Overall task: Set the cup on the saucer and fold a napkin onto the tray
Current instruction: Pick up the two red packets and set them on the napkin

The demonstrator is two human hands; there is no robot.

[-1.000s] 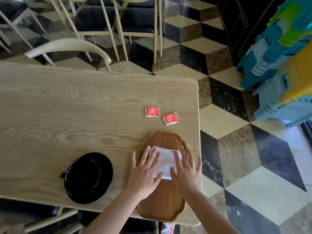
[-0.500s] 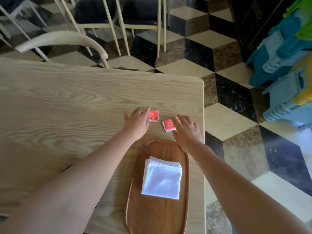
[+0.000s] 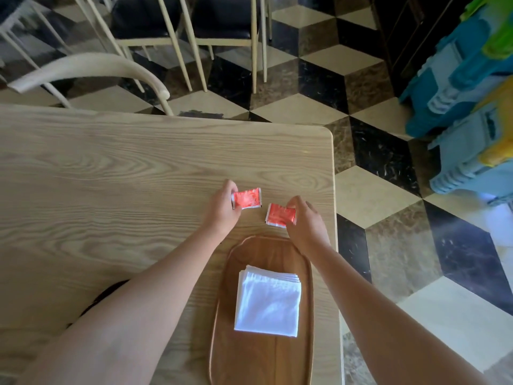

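A folded white napkin (image 3: 268, 302) lies on the oval wooden tray (image 3: 230, 340) near the table's front right. Beyond the tray, my left hand (image 3: 222, 208) pinches the left edge of one red sachet (image 3: 248, 197). A second red sachet (image 3: 279, 214) is pinched at its right edge by my right hand (image 3: 304, 220). Both sachets are at or just above the tabletop. The black saucer (image 3: 104, 297) shows only as a dark sliver behind my left forearm; the cup is hidden.
The light wooden table (image 3: 111, 176) ends at its right edge just past the tray. A cream chair back (image 3: 91, 70) stands at the far edge, with more chairs behind. Blue and yellow plastic items (image 3: 466, 107) stand on the checkered floor at the right.
Both hands left the napkin on the tray and reached forward to the two red sachets. They have now closed on one sachet each. The view has shifted forward.
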